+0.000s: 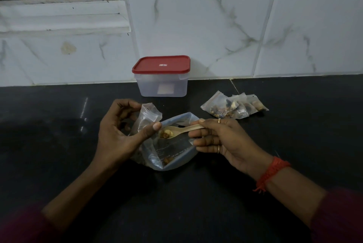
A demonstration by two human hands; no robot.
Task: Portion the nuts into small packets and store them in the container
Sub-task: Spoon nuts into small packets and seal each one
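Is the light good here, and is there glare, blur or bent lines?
Head view: dim light, the black counter nearly featureless, with small glare streaks on its left; tile joints bow from the wide lens; the spoon looks sharp enough.

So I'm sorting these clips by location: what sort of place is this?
Most likely a home kitchen: a dark countertop against a marble-look tiled wall, with a red-lidded plastic container and packets of nuts on it.
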